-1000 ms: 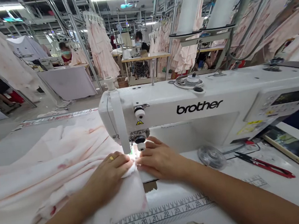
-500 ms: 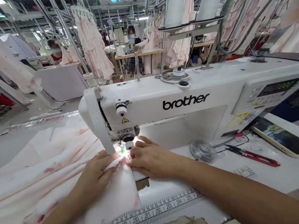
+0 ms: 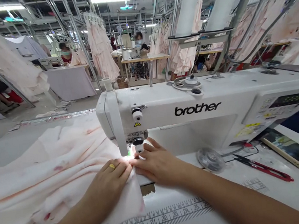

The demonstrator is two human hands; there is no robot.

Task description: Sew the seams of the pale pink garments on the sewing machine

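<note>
A pale pink-white fabric point(image 3: 72, 166) with small reddish marks spreads over the left of the sewing table and runs under the needle of a white sewing machine point(image 3: 159, 105). My left hand point(image 3: 112, 178), a gold ring on one finger, is closed on the cloth just before the lit needle area. Close beside it, my right hand point(image 3: 157, 161) pinches the fabric's right edge, fingertips at the presser foot. The two hands nearly touch. Most of the needle and foot is hidden behind the machine head and my fingers.
Red-handled thread snips point(image 3: 264, 167), a clear bobbin-like disc point(image 3: 210, 159) and a phone point(image 3: 294, 150) lie right of my forearm. A printed ruler point(image 3: 150, 221) runs along the table front. Thread cones point(image 3: 187, 13) stand above; hanging garments and co-workers are beyond.
The view has shifted, so the machine sits further right and lower. My left hand has drawn closer to the needle and my right hand, its ring now showing. Both hands stay on the fabric.
</note>
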